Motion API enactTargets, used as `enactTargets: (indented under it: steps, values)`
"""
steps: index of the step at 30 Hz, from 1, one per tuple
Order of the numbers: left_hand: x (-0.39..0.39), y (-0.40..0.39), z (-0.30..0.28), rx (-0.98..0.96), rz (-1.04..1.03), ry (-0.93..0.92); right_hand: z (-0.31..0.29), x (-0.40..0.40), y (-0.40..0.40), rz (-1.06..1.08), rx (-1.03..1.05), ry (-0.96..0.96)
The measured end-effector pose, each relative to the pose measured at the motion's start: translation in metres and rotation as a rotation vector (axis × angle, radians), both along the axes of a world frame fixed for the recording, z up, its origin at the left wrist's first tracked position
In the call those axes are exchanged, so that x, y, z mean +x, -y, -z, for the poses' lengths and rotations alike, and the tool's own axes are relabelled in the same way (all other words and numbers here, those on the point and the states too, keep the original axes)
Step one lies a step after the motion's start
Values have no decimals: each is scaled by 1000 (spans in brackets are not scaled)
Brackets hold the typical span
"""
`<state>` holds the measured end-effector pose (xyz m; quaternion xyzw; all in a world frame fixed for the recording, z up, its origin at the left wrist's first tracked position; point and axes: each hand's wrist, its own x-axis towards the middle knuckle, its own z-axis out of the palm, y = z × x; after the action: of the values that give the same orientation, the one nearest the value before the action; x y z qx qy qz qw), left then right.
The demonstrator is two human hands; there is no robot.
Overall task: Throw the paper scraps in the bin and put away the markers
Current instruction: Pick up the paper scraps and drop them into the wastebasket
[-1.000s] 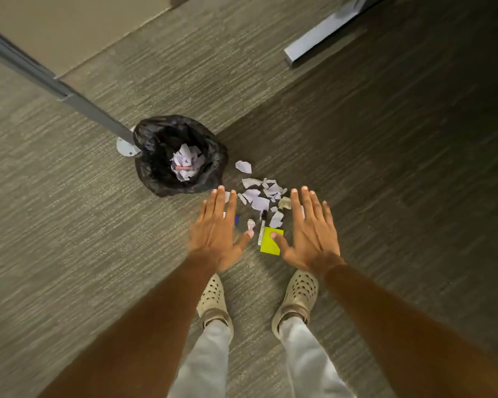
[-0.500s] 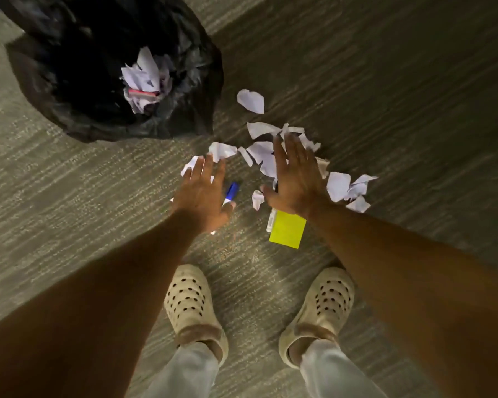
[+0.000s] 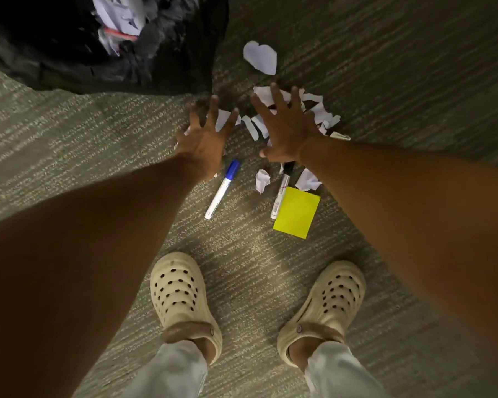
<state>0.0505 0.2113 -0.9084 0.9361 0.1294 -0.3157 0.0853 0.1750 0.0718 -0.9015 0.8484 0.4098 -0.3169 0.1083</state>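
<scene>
White paper scraps (image 3: 318,110) lie scattered on the carpet just right of the black-lined bin (image 3: 170,61), which holds more scraps. One larger scrap (image 3: 260,57) lies apart, farther off. My left hand (image 3: 206,137) and my right hand (image 3: 286,130) hover over the pile, fingers spread, holding nothing. A blue-capped marker (image 3: 222,189) lies bare below my left hand. A black-capped marker (image 3: 282,191) lies below my right wrist, beside a yellow sticky pad (image 3: 296,212). A crumpled scrap (image 3: 262,180) sits between the markers.
My two feet in cream clogs (image 3: 181,291) stand on the carpet close behind the markers and pad. The bin fills the upper left corner.
The view has dropped closer to the floor. Both hands have moved forward over the scraps and spread their fingers, uncovering the blue-capped marker and the black-capped one.
</scene>
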Motion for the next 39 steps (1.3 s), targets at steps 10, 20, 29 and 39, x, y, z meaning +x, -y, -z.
enactTargets:
  steps: [10,20,29,39]
  values:
    - [2,4,-4,51,70,41,6,-2,12,-107,134,116]
    - [4,2,-12,-31,87,51,-3,14,20,167,330,-16]
    - [16,14,-41,-11,157,41,-43,71,118,235,87,76]
    - [11,18,-25,-2,143,32,-12,16,140,-20,39,81]
